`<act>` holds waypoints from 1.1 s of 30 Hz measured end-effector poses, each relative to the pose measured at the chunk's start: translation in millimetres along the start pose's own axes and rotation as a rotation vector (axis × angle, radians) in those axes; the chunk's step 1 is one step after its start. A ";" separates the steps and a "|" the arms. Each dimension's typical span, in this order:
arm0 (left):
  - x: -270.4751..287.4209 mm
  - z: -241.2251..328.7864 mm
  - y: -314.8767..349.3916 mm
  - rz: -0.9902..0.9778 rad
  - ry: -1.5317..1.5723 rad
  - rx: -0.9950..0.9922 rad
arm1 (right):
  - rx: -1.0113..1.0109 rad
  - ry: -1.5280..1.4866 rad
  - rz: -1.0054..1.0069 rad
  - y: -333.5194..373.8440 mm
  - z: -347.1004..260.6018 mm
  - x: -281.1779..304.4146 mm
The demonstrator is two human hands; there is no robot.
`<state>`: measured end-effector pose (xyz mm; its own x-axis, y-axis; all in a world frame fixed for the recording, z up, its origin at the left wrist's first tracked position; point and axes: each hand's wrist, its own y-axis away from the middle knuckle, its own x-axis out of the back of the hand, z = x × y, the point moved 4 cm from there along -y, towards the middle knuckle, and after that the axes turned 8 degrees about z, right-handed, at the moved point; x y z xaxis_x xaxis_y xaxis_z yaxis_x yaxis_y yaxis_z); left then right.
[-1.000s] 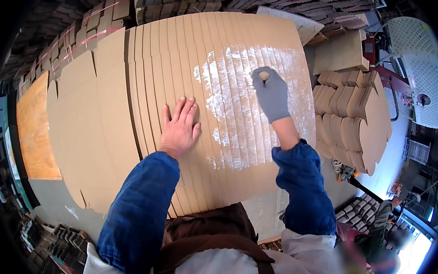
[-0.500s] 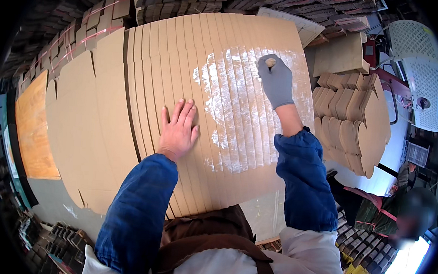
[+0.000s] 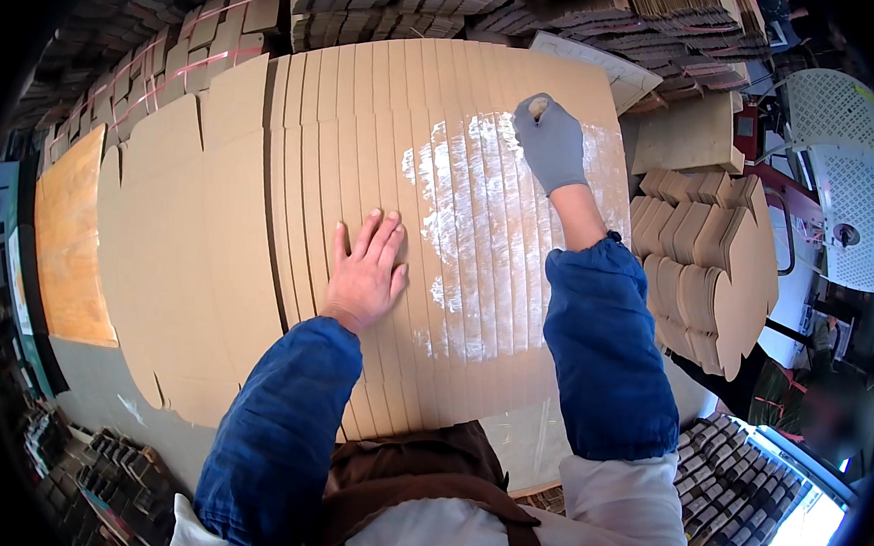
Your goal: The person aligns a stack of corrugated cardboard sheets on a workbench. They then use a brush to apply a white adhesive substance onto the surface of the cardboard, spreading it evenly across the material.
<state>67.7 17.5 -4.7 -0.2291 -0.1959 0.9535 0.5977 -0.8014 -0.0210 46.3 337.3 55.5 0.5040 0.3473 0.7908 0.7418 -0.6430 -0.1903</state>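
Note:
Brown cardboard sheets (image 3: 359, 78) lie overlapped like a fan across the table, with their edges in staggered rows. White streaked paste (image 3: 479, 246) coats their right part. My bare left hand (image 3: 365, 274) rests flat on the uncoated sheets left of the paste, fingers stretched. My right hand (image 3: 552, 150), in a grey glove, is closed around a wooden brush handle (image 3: 538, 107) at the far part of the paste. Only the handle's round, pale top shows; its lower end is hidden under the hand.
A larger flat cardboard sheet (image 3: 178, 257) extends left toward an orange-brown board (image 3: 67, 240). Shaped cardboard pieces (image 3: 697, 269) are stacked close on the right. Bundled cardboard stacks (image 3: 383, 14) line the far side. White perforated plastic panels (image 3: 848, 178) stand at far right.
My right hand has slid slightly farther away over the paste with the brush. My left hand stays flat on the sheets. The view has shifted a little, and a person at right has moved mostly out of sight.

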 end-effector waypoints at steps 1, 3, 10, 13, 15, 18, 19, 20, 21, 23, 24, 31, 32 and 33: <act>0.6 -2.7 2.6 -0.003 -0.004 0.010 | 0.006 -0.064 -0.003 2.8 -17.0 -4.2; 0.9 -1.4 0.2 0.009 0.001 0.004 | 0.010 -0.169 0.002 4.5 -23.3 -19.5; 2.6 -4.5 3.8 0.030 -0.012 0.007 | -0.008 -0.179 -0.027 -5.0 -39.5 -19.3; 1.3 4.4 -6.0 0.031 0.025 -0.017 | -0.021 -0.121 -0.013 -9.5 5.6 -30.0; 1.7 3.9 -4.9 0.026 0.032 -0.008 | -0.081 -0.115 -0.020 -14.5 12.3 -23.1; 3.5 -2.9 4.3 0.023 0.007 0.016 | -0.062 -0.262 -0.060 -8.0 -35.3 -18.5; 4.1 -3.6 3.9 0.025 0.001 0.016 | -0.111 -0.270 -0.082 -2.7 -51.2 -18.1; 4.3 -1.6 0.9 0.030 0.001 0.005 | -0.065 -0.181 -0.031 -4.5 -37.8 -18.2; 3.4 4.0 -5.0 0.030 0.023 -0.015 | -0.023 -0.082 0.027 -8.6 -7.2 -19.1; 1.1 8.4 -8.7 0.025 0.054 -0.023 | -0.037 0.027 0.062 -18.3 35.0 -9.2; 1.3 2.2 -3.3 0.026 0.025 -0.010 | -0.074 -0.035 0.029 -17.5 19.1 -9.8; -2.5 7.4 -8.2 0.033 0.041 -0.031 | -0.066 0.028 0.078 -20.1 36.5 -8.8; -1.8 5.2 -4.9 0.019 0.042 -0.017 | -0.111 -0.025 0.048 -19.9 34.7 -10.0; -0.3 0.8 -1.6 0.014 0.021 -0.002 | -0.152 -0.081 0.013 -20.3 25.4 -7.8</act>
<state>67.4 19.3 -4.7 -0.2366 -0.2190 0.9466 0.5996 -0.7995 -0.0352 38.6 365.0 38.4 0.5516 0.3887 0.7381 0.6626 -0.7416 -0.1047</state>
